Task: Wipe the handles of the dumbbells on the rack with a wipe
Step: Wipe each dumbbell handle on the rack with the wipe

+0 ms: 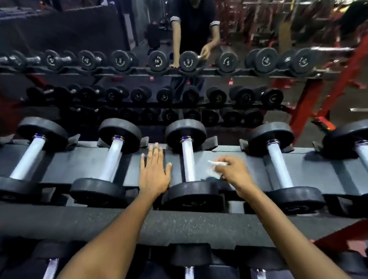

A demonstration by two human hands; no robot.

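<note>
Right hand (231,171): your fingers pinch the wipe (217,164), just right of the centre dumbbell handle (188,161).
Left hand (154,172): flat, fingers straight, on the rack (88,162).

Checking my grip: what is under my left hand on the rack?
The left hand lies flat, fingers straight, on the dark rack shelf between two dumbbell handles, touching neither. The patch of shelf beneath the palm is covered, so nothing there can be seen.
</note>
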